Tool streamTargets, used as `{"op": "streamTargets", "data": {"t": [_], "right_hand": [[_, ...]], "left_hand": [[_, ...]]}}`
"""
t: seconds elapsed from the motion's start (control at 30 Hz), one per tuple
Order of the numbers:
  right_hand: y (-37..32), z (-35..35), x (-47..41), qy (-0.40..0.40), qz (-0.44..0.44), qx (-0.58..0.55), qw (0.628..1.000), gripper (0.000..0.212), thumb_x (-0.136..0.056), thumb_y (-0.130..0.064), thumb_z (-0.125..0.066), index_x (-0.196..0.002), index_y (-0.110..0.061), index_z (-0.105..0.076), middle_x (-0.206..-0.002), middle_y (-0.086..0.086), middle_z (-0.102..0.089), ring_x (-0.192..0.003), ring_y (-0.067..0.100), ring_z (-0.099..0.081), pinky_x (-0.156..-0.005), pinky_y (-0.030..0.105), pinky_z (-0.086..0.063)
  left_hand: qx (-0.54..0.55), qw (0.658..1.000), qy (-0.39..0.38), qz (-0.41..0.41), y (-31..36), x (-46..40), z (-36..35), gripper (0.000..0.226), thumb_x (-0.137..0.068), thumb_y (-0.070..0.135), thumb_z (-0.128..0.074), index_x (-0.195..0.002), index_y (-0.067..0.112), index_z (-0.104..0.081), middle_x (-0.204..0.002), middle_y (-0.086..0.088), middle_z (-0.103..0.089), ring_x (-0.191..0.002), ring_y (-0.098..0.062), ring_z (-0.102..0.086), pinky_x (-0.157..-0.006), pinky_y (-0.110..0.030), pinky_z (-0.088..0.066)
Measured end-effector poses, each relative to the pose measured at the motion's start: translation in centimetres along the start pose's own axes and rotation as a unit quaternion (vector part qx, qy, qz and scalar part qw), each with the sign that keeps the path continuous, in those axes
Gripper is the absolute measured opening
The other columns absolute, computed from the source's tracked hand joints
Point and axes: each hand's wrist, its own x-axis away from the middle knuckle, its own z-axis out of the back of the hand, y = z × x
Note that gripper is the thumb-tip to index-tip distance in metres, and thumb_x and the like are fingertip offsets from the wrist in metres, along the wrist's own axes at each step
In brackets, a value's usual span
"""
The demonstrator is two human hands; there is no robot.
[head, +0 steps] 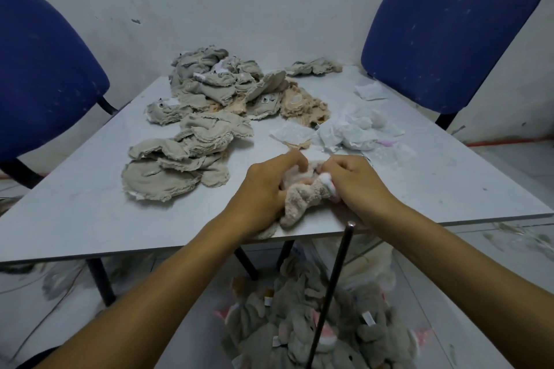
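Nearest, grey plush toys [314, 335] are lying heaped on the floor, a dark rod [332, 287] rising among them. At the near edge of the surface [90, 213], the left grip [263, 189] and right grip [356, 180] are both curling round a beige plush toy [302, 202], pinching it between them. Farther back, flat grey fabric skins [177, 168] are lying in piles, with white wrappers [353, 129] beside them.

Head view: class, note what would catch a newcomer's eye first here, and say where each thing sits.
At the near edge of the grey table, the left hand and the right hand grip a beige plush toy between them. Beyond them to the left lie heaps of grey fabric pieces, with crumpled white wrappers to the right. Two blue chairs stand at the table's far sides.
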Motion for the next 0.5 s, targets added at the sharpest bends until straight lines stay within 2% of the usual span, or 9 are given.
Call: {"op": "streamTargets", "data": {"t": [0.03,0.1,0.2,0.23,0.3,0.37,0.43,0.5], "right_hand": [[0.0,0.0,-0.1,0.010,-0.007,-0.013,1.000,0.033,-0.091,-0.015,-0.053,-0.061,-0.003,-0.048,-0.058,0.005,-0.041,-0.059,0.016,-0.037,-0.059,0.032,-0.029],[0.1,-0.2,-0.3,0.018,-0.023,-0.042,0.999,0.031,-0.091,-0.013,-0.052,-0.061,-0.009,-0.050,-0.055,0.004,-0.041,-0.055,0.016,-0.038,-0.055,0.030,-0.029],[0.1,-0.1,-0.3,0.011,-0.022,-0.058,0.998,0.033,-0.090,-0.012,-0.051,-0.057,-0.014,-0.048,-0.052,0.001,-0.040,-0.052,0.014,-0.036,-0.054,0.029,-0.027],[0.1,-0.1,-0.2,-0.001,-0.009,-0.050,0.999,0.035,-0.089,-0.013,-0.052,-0.055,-0.016,-0.046,-0.052,-0.001,-0.039,-0.052,0.012,-0.035,-0.055,0.029,-0.027],[0.1,-0.2,0.1,-0.039,0.031,-0.008,0.999,0.038,-0.088,-0.017,-0.054,-0.051,-0.021,-0.045,-0.049,-0.009,-0.041,-0.050,0.007,-0.035,-0.052,0.027,-0.029],[-0.2,-0.9,0.5,-0.074,0.070,0.051,0.993,0.036,-0.086,-0.020,-0.060,-0.052,-0.022,-0.049,-0.050,-0.011,-0.047,-0.049,0.003,-0.039,-0.051,0.023,-0.031],[-0.3,-1.6,0.7,-0.085,0.091,0.068,0.990,0.031,-0.082,-0.020,-0.062,-0.054,-0.019,-0.049,-0.053,-0.006,-0.049,-0.051,0.005,-0.041,-0.052,0.027,-0.034],[-0.4,-1.8,0.8,-0.088,0.088,0.069,0.990,0.029,-0.082,-0.022,-0.061,-0.056,-0.016,-0.051,-0.054,-0.003,-0.051,-0.052,0.006,-0.043,-0.051,0.026,-0.036]], "left_hand": [[-0.002,1.000,-0.010,-0.021,0.0,0.0,0.1,0.016,-0.087,0.017,-0.071,-0.097,0.021,-0.060,-0.088,0.001,-0.065,-0.074,-0.017,-0.054,-0.062,-0.028,-0.042],[0.003,0.999,-0.023,-0.045,0.0,0.0,0.2,0.011,-0.087,0.016,-0.068,-0.097,0.016,-0.065,-0.102,0.004,-0.065,-0.089,-0.015,-0.058,-0.074,-0.028,-0.046],[0.023,0.999,-0.020,-0.037,0.1,0.3,0.2,0.008,-0.085,0.020,-0.066,-0.093,0.019,-0.067,-0.105,0.006,-0.066,-0.097,-0.012,-0.059,-0.083,-0.027,-0.047],[0.030,0.999,-0.006,-0.017,0.1,0.4,0.2,0.006,-0.085,0.020,-0.068,-0.090,0.021,-0.066,-0.101,0.007,-0.066,-0.094,-0.012,-0.060,-0.081,-0.029,-0.048],[0.036,0.997,0.048,0.043,0.3,0.5,0.0,0.015,-0.083,0.018,-0.071,-0.085,0.026,-0.059,-0.089,0.010,-0.065,-0.084,-0.014,-0.060,-0.072,-0.031,-0.048],[0.056,0.987,0.120,0.093,0.6,0.3,-0.3,0.021,-0.079,0.014,-0.070,-0.084,0.027,-0.054,-0.085,0.011,-0.063,-0.077,-0.010,-0.059,-0.064,-0.027,-0.047],[0.065,0.975,0.178,0.114,0.7,0.2,-0.4,0.023,-0.077,0.012,-0.067,-0.084,0.029,-0.053,-0.085,0.014,-0.063,-0.079,-0.005,-0.059,-0.062,-0.021,-0.046],[0.069,0.970,0.198,0.124,0.6,0.2,-0.5,0.023,-0.077,0.013,-0.066,-0.084,0.029,-0.052,-0.086,0.013,-0.063,-0.082,-0.004,-0.060,-0.064,-0.023,-0.048]]}}
